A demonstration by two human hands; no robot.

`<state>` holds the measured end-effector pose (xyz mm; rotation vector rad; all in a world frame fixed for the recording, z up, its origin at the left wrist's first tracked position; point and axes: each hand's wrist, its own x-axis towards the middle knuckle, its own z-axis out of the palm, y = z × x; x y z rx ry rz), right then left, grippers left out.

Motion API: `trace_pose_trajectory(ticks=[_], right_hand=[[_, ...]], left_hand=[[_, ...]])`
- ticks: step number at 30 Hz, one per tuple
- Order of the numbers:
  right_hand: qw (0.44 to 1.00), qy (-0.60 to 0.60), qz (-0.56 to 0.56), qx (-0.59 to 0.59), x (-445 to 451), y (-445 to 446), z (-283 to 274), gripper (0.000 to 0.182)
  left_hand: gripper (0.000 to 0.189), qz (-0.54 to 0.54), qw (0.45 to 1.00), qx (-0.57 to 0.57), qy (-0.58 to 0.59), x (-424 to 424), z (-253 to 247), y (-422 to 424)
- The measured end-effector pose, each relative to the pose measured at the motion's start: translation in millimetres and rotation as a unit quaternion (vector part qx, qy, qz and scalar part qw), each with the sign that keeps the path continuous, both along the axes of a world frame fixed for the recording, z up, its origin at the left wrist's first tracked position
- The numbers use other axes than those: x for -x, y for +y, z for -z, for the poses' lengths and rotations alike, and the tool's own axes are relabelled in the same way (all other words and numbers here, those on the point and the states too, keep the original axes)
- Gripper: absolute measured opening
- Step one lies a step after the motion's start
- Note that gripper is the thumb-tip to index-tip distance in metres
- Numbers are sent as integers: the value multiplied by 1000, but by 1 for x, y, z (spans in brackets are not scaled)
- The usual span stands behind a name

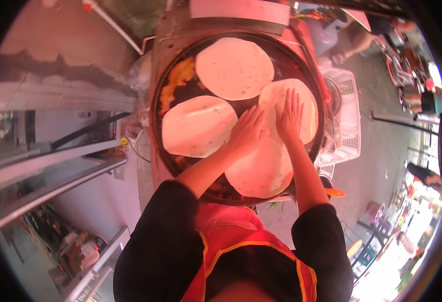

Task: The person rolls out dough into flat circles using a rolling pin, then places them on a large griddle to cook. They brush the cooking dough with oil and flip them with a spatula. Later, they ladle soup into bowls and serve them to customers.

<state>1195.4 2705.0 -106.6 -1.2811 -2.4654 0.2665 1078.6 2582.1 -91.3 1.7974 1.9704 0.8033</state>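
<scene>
A large round black griddle pan [292, 64] stands before me, with several thin, pale dough flatbreads on it flecked with green. My right hand [291, 117] lies flat on the right flatbread [308, 105], fingers pointing to the far side. Beside it, my left hand [247, 126] is spread palm down at that flatbread's left edge; the contact under its palm is hidden. The near flatbread [260, 173] meets the right one below my hands. Further off are a left flatbread [198, 128] and a far flatbread [234, 68]. Neither hand grasps anything.
A yellow-brown residue [175, 81] coats the pan's left side. To the right are a white plastic basket [351, 132], an orange handle [336, 192] and a gas cylinder [324, 36]. Another person's leg [360, 43] shows beyond. Metal-framed panels [58, 179] stand at left.
</scene>
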Motion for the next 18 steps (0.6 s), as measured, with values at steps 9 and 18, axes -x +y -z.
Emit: trace_pose_trajectory(ticks=[9,18], right_hand=[[900,66,-412,125,147,-99,-18,48],[929,44,-366,-2,155,-121,-13,52]], left_hand=[[76,-168,969,122,130,58,0,-146],[56,-152,982,72,81,52,-14,-176]])
